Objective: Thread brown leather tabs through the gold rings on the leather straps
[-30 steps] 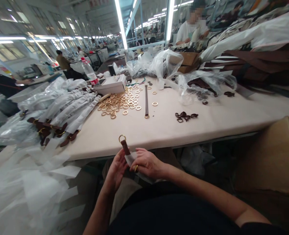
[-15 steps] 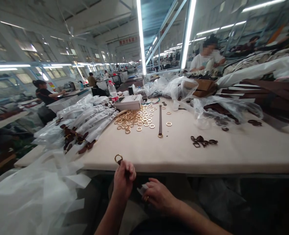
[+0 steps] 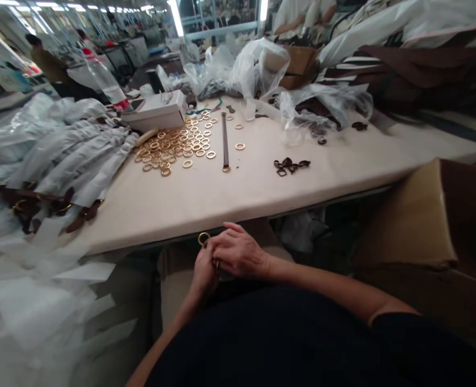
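Note:
A gold ring (image 3: 204, 239) on a dark strap end sticks up from my left hand (image 3: 204, 273), whose fingers are closed round the strap below the table's front edge. My right hand (image 3: 240, 251) is closed against the left one, over the same dark piece; its fingertips are partly hidden. Beyond my hands, a dark strap (image 3: 225, 141) with a gold ring at its near end lies on the pale table (image 3: 173, 204). Many loose gold rings (image 3: 187, 164) are spread to the left of that strap.
Dark metal buckles (image 3: 288, 166) lie on the table's right part. Wrapped straps (image 3: 88, 156) are heaped at left, near a white box (image 3: 161, 110) and a bottle (image 3: 108, 80). A cardboard box (image 3: 407, 226) stands at right. White sheets (image 3: 32, 306) hang at lower left.
The view has tilted down and turned right, bringing the cardboard box in. My right hand has come up against my left; the white scrap at its fingers is no longer seen.

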A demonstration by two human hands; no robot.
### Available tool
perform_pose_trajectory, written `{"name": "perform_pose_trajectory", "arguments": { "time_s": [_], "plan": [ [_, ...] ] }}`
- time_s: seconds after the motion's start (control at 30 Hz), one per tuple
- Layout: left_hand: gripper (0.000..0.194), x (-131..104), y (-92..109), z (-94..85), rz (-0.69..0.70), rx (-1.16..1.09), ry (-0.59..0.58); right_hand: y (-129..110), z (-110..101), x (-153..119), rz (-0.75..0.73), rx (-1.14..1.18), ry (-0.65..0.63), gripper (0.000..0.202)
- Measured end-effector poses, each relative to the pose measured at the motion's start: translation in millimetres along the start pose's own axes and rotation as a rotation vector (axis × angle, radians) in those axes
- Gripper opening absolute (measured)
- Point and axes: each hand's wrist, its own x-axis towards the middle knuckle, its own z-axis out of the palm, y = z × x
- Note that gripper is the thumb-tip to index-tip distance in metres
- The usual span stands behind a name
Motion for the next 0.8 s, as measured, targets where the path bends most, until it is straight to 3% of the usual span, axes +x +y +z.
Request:
{"name": "perform_pose_trajectory", "arguments": {
  "time_s": [0.1, 0.27, 0.47, 0.63, 0.8],
  "plan": [
    [0.050, -8, -12, 8.6, -0.038, 0.015, -0.021, 2, -14, 4, 0.157, 0.148, 0.048, 0.008],
    [0.059, -17, -16, 16.2, -0.118, 0.085, -0.307, 19, -33, 9, 0.444, 0.391, 0.142, 0.018],
    [0.069, -17, -10, 16.2, -0.160, 0.105, -0.375, 46, -26, 10, 0.870, 1.003, -0.014, 0.032],
    [0.056, -13, -11, 10.2, -0.164, 0.143, -0.336, 56, -23, 10, 0.864, 1.257, -0.126, 0.017],
    [0.055, -12, -11, 7.2, -0.223, 0.085, -0.355, 55, -29, 11, 0.806, 1.122, -0.143, 0.008]
  ]
}}
